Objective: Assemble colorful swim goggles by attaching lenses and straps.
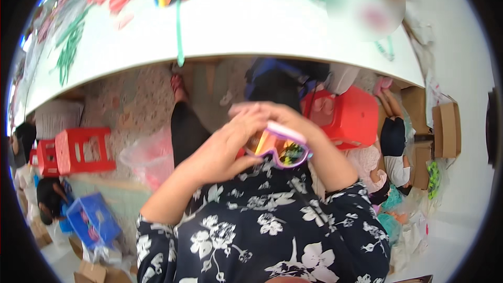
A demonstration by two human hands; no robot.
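- With purple-framed, mirror-lensed plastic goggles (285, 149) centre-frame between the forearms, probably for easy handling.
- With left fingers (250, 120) loosely extended over right fingers (241, 107); cannot tell whether gripping.

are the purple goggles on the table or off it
Off it: the purple goggles are by the left hand and right hand, above the person's lap, nearer the body than the white table's edge.
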